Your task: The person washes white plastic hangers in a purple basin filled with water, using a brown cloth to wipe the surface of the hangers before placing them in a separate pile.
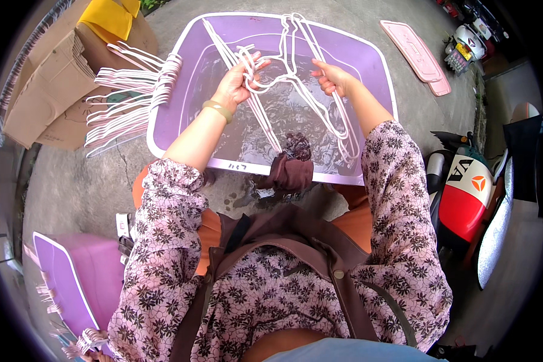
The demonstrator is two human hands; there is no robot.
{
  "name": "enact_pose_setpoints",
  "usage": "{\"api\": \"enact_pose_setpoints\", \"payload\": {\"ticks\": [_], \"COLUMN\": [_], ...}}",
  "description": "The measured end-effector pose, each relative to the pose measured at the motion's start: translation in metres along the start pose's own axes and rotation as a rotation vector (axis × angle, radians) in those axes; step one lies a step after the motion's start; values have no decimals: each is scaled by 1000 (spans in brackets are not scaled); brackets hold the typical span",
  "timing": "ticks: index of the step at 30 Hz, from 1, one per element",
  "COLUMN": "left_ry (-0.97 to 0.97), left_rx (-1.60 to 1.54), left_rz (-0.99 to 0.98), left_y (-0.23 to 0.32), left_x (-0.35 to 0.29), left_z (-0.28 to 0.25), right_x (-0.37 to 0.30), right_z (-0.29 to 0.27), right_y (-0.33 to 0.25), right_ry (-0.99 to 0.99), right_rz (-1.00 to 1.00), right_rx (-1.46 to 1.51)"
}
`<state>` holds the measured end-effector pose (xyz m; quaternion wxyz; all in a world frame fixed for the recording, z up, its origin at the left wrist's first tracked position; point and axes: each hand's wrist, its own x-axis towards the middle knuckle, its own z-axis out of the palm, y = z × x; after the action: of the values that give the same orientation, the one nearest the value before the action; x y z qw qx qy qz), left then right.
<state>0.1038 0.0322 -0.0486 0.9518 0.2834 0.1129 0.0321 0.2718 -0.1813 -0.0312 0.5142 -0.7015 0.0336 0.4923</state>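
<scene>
Washing step: left hand and right hand each grip white hangers over tub of water (maybe soapy). Next: careful dunk, then lift clear.

smooth white plastic-coated hangers, slightly glossy, gripped in left hand and right hand. beneath the grip, glossy purple plastic tub holding rippled, shiny water. nearer than the grip, dark wet cloth draped over the rim. left of the grip, matt brown cardboard box. rough grey concrete ground all around.
</scene>
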Motion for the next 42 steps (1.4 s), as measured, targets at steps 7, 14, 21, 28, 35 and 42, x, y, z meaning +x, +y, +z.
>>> {"api": "enact_pose_setpoints", "payload": {"ticks": [7,14,21,28,35,42], "left_ry": [462,574,388,187,-494,-324], "left_rx": [-25,-214,-457,-441,-509,-565], "left_rz": [66,-22,-26,-147,-175,-192], "left_y": [-11,-37,-38,-30,-34,-48], "left_x": [-4,11,5,19,12,3], "left_z": [6,-49,-68,-30,21,26], "right_x": [18,-2,-74,-68,14,32], "right_z": [20,13,13,-8,2,42], "right_y": [37,35,-22,-37,27,53], "right_ry": [24,-112,-229,-595,-535,-267], "right_rz": [-182,-203,-418,-327,84,-97], "right_rx": [-157,-64,-57,356,435,-128]}}
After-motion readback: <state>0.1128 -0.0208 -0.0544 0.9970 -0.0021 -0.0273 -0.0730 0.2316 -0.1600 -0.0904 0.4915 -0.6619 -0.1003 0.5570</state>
